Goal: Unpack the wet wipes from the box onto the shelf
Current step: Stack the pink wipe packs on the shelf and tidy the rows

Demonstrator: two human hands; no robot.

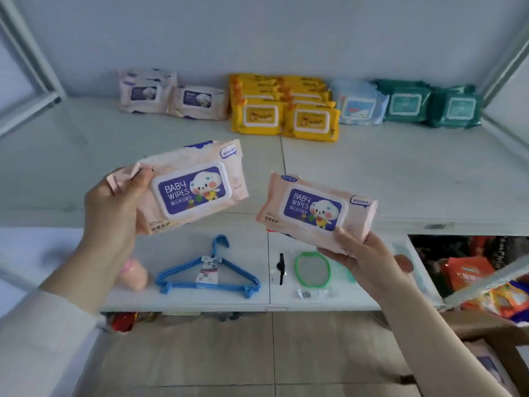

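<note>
My left hand grips the left end of a pink baby wipes pack, held up in front of the white shelf. My right hand holds a second pink pack from below at its right end. Both packs hover above the shelf's front edge, label side facing me. At the back of the shelf lie more pink packs, two yellow stacks, a light blue stack and teal packs. The cardboard box shows at the lower right corner.
On the lower shelf lie blue hangers, a green-rimmed mesh item, a black clip and a pink object. Colourful packets fill a bin at right. Metal shelf posts rise on both sides.
</note>
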